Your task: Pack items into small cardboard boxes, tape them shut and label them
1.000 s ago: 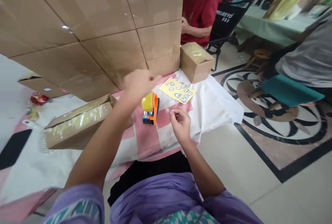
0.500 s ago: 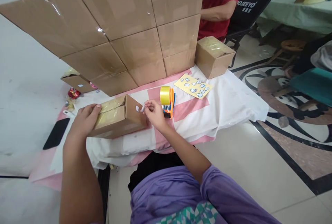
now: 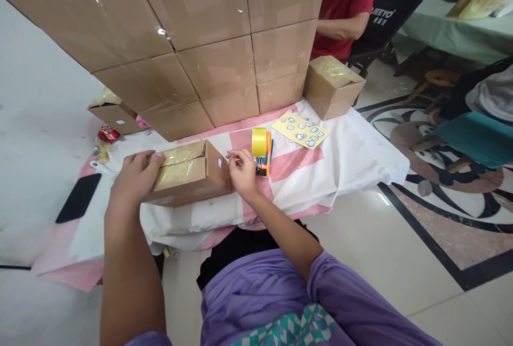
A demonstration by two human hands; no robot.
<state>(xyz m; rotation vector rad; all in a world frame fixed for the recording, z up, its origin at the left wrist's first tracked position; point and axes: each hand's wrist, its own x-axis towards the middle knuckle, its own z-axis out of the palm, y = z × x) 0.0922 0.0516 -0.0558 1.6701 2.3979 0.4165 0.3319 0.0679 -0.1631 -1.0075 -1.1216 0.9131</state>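
Observation:
A small cardboard box (image 3: pixel 188 180), its top sealed with clear yellowish tape, lies near the table's front edge. My left hand (image 3: pixel 136 175) grips its left end, thumb on top and fingers wrapped over the side. Stuck to the box's right face is a small white sticker (image 3: pixel 219 163). Close beside that face, my right hand (image 3: pixel 242 172) has its thumb and forefinger pinched together; whatever is between them is too small to make out. Just right of this hand stands an orange tape dispenser (image 3: pixel 268 153) with a roll of yellow tape (image 3: pixel 258 141).
Behind rises a wall of stacked cardboard boxes (image 3: pixel 216 78). A yellow sticker sheet (image 3: pixel 300 129) lies right of the dispenser, near another taped box (image 3: pixel 334 86). At left are a black phone-like slab (image 3: pixel 79 198) and a red wrapper (image 3: pixel 107 133). A person in red (image 3: pixel 348 20) sits beyond.
The white piece that showed between my right fingertips is no longer visible there. The box and both hands appear slightly further right in the view, which has also shifted.

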